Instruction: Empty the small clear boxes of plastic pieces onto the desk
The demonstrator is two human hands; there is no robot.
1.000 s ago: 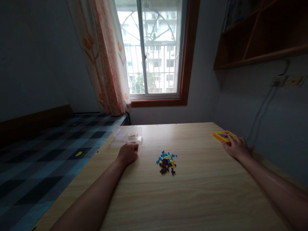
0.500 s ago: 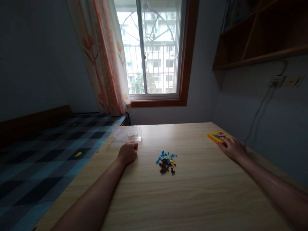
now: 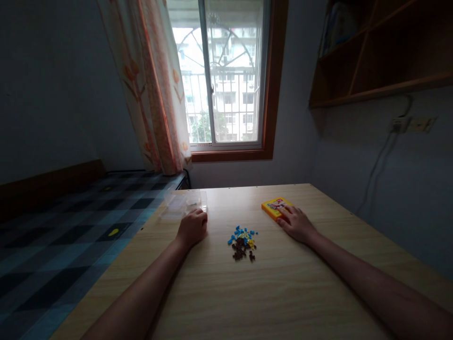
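Observation:
A small heap of tiny blue, yellow and dark brown building pieces (image 3: 242,242) lies in the middle of the wooden table (image 3: 269,293). My left hand (image 3: 193,226) rests on the table as a loose fist, just left of the heap and right in front of a clear plastic box (image 3: 181,204). My right hand (image 3: 296,223) lies with its fingers on the near edge of a flat yellow box (image 3: 275,207), to the right of the heap.
A bed with a checked blue and black cover (image 3: 63,236) runs along the table's left side. A window (image 3: 226,75) with a patterned curtain (image 3: 155,89) is behind the table. Wooden shelves (image 3: 375,52) hang on the right wall, with a cable below.
My right hand has slid the yellow box leftward across the table, from the right edge to a spot near the heap. My left hand has stayed almost in place.

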